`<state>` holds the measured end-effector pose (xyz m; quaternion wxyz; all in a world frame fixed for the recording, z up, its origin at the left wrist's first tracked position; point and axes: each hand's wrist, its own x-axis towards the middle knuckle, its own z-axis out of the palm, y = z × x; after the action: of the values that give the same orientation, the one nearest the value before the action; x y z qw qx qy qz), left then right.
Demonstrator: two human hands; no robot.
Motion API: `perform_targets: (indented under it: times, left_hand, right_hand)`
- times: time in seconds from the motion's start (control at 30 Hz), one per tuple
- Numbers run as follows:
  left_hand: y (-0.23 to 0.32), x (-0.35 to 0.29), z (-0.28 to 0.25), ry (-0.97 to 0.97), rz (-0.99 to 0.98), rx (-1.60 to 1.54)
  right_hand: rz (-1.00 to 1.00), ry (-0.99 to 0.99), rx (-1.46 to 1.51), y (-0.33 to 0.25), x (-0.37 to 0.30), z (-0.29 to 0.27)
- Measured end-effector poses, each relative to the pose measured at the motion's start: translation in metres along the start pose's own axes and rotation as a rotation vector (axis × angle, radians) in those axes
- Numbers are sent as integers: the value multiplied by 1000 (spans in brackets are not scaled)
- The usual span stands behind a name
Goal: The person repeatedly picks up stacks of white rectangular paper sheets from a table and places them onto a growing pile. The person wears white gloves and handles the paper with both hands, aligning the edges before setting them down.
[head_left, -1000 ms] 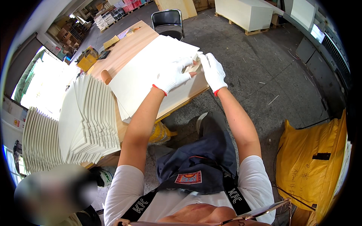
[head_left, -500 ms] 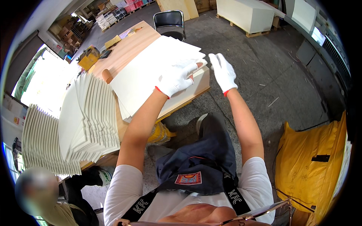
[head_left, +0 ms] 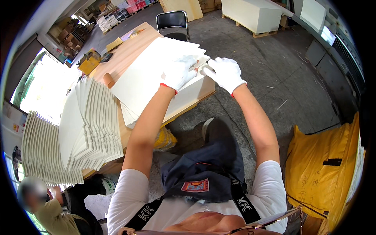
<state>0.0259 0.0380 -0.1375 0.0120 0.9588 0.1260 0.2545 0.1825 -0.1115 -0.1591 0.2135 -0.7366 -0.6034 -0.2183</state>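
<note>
White paper-like sheets [head_left: 145,74] lie in a thick stack on the wooden table, the top ones slightly fanned at the right corner. My left hand [head_left: 179,74], in a white glove with a red cuff, rests on the top sheets near that corner. Its fingers are stretched out and apart, with bare fingertips showing. At the stack's right end is my right hand [head_left: 228,75], gloved the same way. The thumb and fingers are apart, close to the sheet edges; whether they touch the paper cannot be made out.
On the wooden table [head_left: 131,43] are fanned white stacks [head_left: 96,125], a brown roll [head_left: 108,80] and a yellow box [head_left: 89,62]. A black chair [head_left: 172,23] stands beyond. A yellow-covered bulky load [head_left: 319,172] stands at right. Another person [head_left: 55,211] sits at lower left.
My right hand has moved left to the stack's corner, its fingers bending and its thumb spreading. My left hand has shifted slightly on the top sheets. The other person's hand has come up.
</note>
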Motion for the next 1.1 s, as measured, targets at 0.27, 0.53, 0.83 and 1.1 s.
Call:
perform_targets:
  times: [0.27,0.53,0.83,1.1]
  left_hand:
    - [15,-10,-21,-187,-181,-257]
    - [23,-13,-29,-255,-287,-318]
    - [23,-14,-29,-214,-288,-378]
    - [27,-13,-32,-284,-288,-282]
  right_hand:
    - [494,-117,757,-13,9,-1]
    - [567,-95,778,-18,3,13]
    - [543,-43,718,-19,0,14]
    - [510,0,637,-21,-1,21]
